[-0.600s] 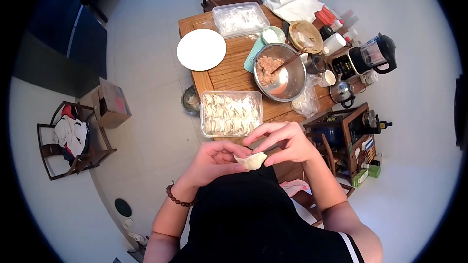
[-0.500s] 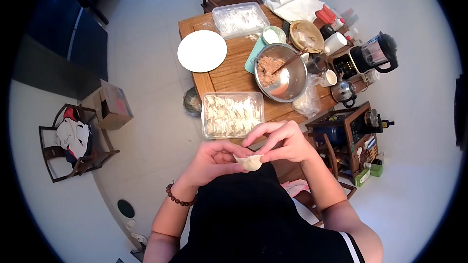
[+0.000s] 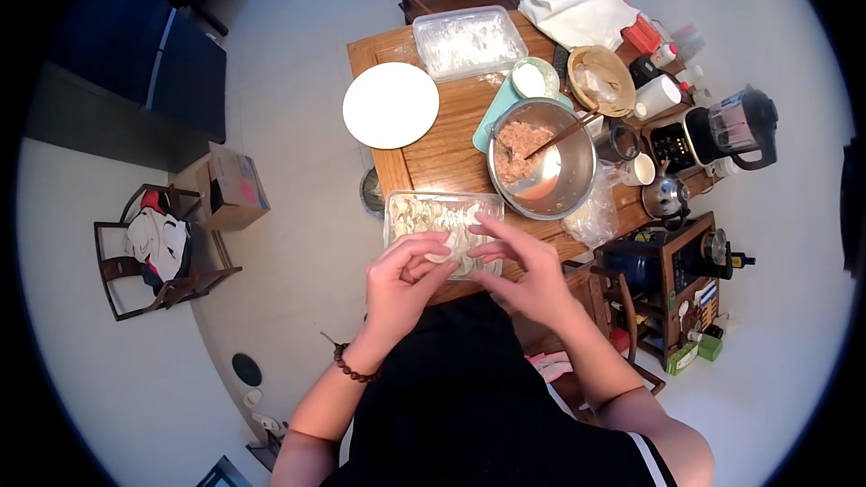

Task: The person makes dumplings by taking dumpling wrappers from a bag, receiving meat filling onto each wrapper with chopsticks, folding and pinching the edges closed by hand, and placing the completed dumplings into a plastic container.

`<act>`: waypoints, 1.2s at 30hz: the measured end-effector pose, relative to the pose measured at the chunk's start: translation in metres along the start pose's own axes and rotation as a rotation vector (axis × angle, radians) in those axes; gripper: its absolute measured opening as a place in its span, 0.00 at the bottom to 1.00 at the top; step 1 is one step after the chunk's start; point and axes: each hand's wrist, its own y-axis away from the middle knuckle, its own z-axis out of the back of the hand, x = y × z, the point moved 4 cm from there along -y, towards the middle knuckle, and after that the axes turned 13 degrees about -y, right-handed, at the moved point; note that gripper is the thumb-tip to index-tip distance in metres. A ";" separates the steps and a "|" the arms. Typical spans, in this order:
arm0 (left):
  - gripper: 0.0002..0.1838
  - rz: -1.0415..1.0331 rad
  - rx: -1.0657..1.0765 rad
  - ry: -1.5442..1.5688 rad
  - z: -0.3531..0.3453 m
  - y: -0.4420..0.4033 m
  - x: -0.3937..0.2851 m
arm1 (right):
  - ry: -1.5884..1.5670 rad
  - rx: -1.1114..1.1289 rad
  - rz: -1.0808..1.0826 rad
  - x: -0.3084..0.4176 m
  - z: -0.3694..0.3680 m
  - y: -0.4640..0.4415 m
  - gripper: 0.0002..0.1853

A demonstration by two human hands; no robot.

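Dumpling (image 3: 439, 257) in the head view: the left hand (image 3: 400, 278) pinches it narrowly above the plastic container (image 3: 389, 221) of dumplings; contact below is unclear. The right hand (image 3: 534, 272) stands wide, seemingly holding nothing. Probably the placing step; setting down calls for a gap and gentle release.

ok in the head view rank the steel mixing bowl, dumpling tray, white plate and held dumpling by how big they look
1. Steel mixing bowl and dumpling tray: too alike to rank; the tray is partly covered.
2. White plate.
3. Held dumpling, partly covered, clearly smallest.
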 end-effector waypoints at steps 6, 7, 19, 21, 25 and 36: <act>0.11 -0.072 -0.164 -0.351 -0.025 -0.009 0.016 | 0.270 -0.066 0.181 -0.022 -0.002 -0.008 0.33; 0.11 -0.073 -0.155 -0.355 -0.026 -0.011 0.017 | 0.283 -0.067 0.187 -0.025 -0.001 -0.008 0.32; 0.17 -0.109 -0.111 -0.494 -0.032 -0.024 0.065 | 0.412 0.018 0.169 -0.069 0.015 -0.016 0.26; 0.17 -0.050 -0.089 -0.453 -0.029 -0.023 0.084 | 0.404 0.057 0.151 -0.078 0.013 -0.019 0.25; 0.16 0.080 -0.087 -0.343 -0.021 -0.016 0.114 | 0.467 0.132 0.086 -0.096 0.003 -0.020 0.22; 0.16 0.265 -0.286 -0.178 0.005 -0.020 0.187 | 0.507 0.186 0.019 -0.179 0.008 -0.055 0.19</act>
